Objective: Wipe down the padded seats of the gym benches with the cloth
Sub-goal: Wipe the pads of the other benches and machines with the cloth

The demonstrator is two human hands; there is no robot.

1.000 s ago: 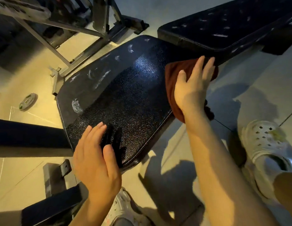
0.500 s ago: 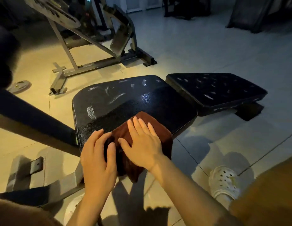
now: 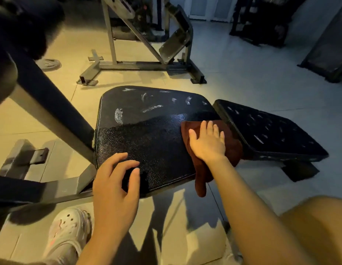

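A black padded bench seat point(image 3: 147, 134) fills the middle of the view, with white smears along its far edge and a glossy near half. My right hand point(image 3: 207, 142) presses flat, fingers straight, on a dark red cloth point(image 3: 232, 148) at the seat's right edge; part of the cloth hangs over the near edge. My left hand point(image 3: 114, 188) rests at the seat's near left corner with loosely bent fingers, holding nothing. A second black pad point(image 3: 267, 131), speckled with white marks, adjoins the seat on the right.
A grey steel machine frame point(image 3: 139, 64) stands on the tiled floor behind the seat. A thick dark beam point(image 3: 51, 104) slants down at the left. A weight plate point(image 3: 48, 64) lies on the floor far left. My white clog point(image 3: 69, 230) is near the bottom left.
My right hand has slid the cloth from the seat's near middle to its right edge. My left hand stays at the near left corner. The view has shifted.
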